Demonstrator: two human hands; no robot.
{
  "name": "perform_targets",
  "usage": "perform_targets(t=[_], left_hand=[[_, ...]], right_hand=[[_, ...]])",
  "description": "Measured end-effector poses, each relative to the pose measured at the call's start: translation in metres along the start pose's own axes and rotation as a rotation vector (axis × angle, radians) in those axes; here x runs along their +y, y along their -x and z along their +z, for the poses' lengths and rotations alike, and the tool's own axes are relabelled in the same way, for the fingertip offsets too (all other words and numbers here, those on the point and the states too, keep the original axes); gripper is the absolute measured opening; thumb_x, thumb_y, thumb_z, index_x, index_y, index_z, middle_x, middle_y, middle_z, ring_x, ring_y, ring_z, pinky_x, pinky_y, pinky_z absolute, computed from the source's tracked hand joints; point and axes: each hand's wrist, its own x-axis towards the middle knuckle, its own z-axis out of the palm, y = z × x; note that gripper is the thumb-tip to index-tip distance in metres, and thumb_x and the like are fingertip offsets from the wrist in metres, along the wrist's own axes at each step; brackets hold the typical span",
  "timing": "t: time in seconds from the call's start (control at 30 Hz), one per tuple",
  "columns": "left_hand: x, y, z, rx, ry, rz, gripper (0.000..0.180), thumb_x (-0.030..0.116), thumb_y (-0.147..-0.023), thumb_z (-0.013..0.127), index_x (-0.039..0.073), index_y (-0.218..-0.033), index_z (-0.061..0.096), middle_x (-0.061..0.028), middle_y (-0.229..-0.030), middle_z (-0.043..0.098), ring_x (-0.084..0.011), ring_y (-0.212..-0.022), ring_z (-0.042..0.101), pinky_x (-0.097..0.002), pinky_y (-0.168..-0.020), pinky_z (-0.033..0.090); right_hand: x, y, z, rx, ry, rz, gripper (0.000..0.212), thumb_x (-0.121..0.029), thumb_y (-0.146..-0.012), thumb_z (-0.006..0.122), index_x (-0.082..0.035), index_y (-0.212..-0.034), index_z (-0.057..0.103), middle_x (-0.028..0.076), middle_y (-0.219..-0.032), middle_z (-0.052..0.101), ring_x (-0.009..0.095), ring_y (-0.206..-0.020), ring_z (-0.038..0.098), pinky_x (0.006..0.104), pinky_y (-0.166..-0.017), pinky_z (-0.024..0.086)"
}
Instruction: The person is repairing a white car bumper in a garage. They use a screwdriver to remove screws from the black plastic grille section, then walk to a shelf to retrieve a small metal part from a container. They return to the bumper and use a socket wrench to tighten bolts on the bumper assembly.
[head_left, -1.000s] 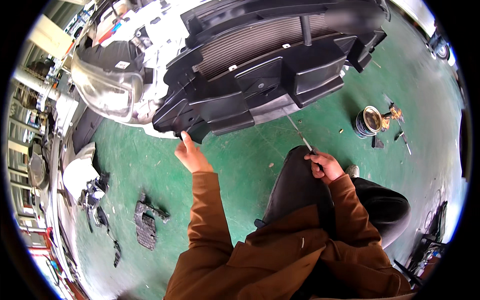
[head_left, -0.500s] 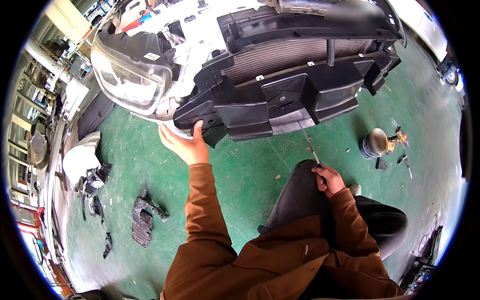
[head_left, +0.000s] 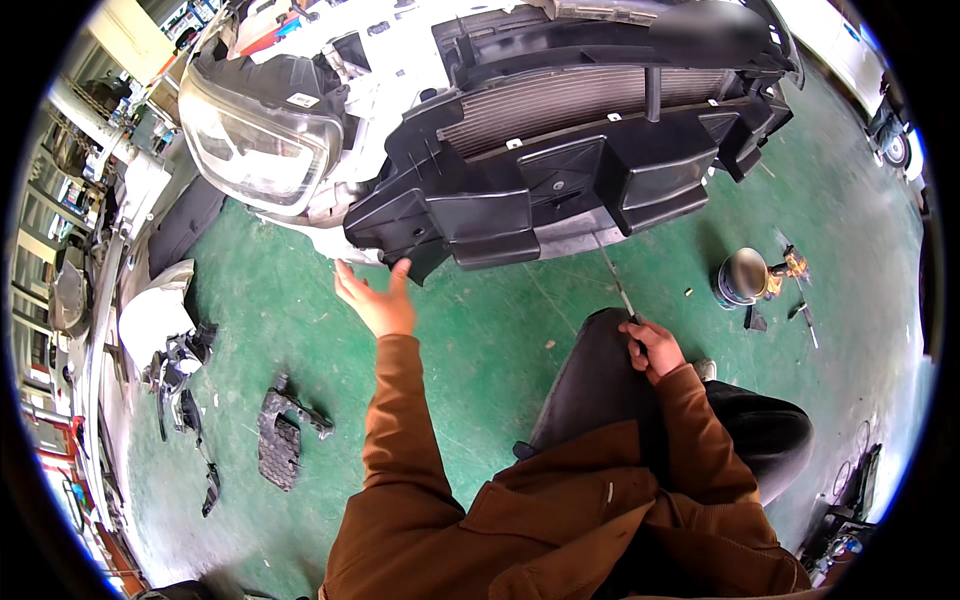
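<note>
A car front with its bumper cover off fills the upper middle. Its headlight (head_left: pixel 262 150) sits at the left, and a black plastic panel (head_left: pixel 485 205) runs below the radiator (head_left: pixel 560 110). My left hand (head_left: pixel 380 303) is open just below the panel's lower left corner, fingers spread; whether the thumb still touches the edge I cannot tell. Near my raised knee, my right hand (head_left: pixel 652 348) is closed round the dark handle of a long screwdriver (head_left: pixel 617 277). Its thin shaft points up toward the grey underside strip (head_left: pixel 580 236) beneath the panel; the tip's contact is unclear.
On the green floor (head_left: pixel 480 350) at the left lie a black bracket part (head_left: pixel 280 435), a white curved panel (head_left: pixel 155 310) and dark plastic pieces (head_left: pixel 185 375). A round can (head_left: pixel 741 280) stands to the right, with an orange-and-black power tool (head_left: pixel 793 265) beside it.
My left hand has come off the panel's lower left corner, and its fingers have opened. The right hand keeps its hold on the screwdriver. The view has shifted slightly.
</note>
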Motion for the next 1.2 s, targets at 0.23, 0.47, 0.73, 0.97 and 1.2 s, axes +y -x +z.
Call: perform_targets(t=[0.23,0.47,0.73,0.97,1.2], left_hand=[[0.029,-0.017,-0.011,0.040,-0.183,0.218,0.114,0.025,-0.064,0.095,0.003,-0.155,0.028,-0.0256,-0.153,0.028,-0.0453,-0.139,0.035,-0.0519,-0.115,0.033],[0.059,-0.068,-0.043,-0.174,-0.317,0.668,0.115,0.021,-0.054,0.096,0.005,-0.151,0.035,-0.0233,-0.153,0.036,-0.0436,-0.141,0.035,-0.0541,-0.117,0.028],[0.050,-0.080,-0.045,-0.186,-0.419,0.718,0.101,0.031,-0.052,0.097,0.005,-0.136,0.046,-0.0182,-0.136,0.050,-0.0388,-0.130,0.045,-0.0531,-0.108,0.035],[0.050,-0.080,-0.045,-0.128,-0.429,0.750,0.099,0.031,-0.052,0.097,0.004,-0.134,0.048,-0.0175,-0.129,0.054,-0.0396,-0.123,0.049,-0.0531,-0.105,0.036],[0.053,-0.079,-0.025,-0.097,-0.369,0.815,0.094,0.024,-0.052,0.099,-0.001,-0.132,0.056,-0.0166,-0.119,0.062,-0.0366,-0.114,0.058,-0.0463,-0.101,0.046]], right_hand=[[0.001,0.001,0.004,0.001,0.003,-0.015,0.028,-0.022,-0.097,0.059,0.003,-0.110,0.061,0.003,-0.065,0.048,0.011,-0.046,0.036,0.0265,-0.043,0.028],[0.000,0.000,0.004,0.035,0.023,-0.022,0.026,-0.022,-0.096,0.059,0.002,-0.107,0.063,0.003,-0.067,0.048,0.011,-0.047,0.036,0.0257,-0.043,0.027],[0.000,-0.002,0.006,0.038,0.008,-0.017,0.025,-0.022,-0.096,0.059,0.000,-0.105,0.064,0.003,-0.068,0.048,0.010,-0.048,0.035,0.0252,-0.043,0.026],[-0.001,-0.004,0.012,0.034,-0.022,0.003,0.023,-0.021,-0.096,0.060,0.000,-0.105,0.064,0.003,-0.069,0.048,0.009,-0.047,0.034,0.0249,-0.042,0.025],[0.003,-0.010,-0.025,0.018,-0.110,0.039,0.016,-0.021,-0.093,0.066,-0.005,-0.097,0.063,0.004,-0.070,0.053,0.008,-0.047,0.036,0.0262,-0.040,0.025]])
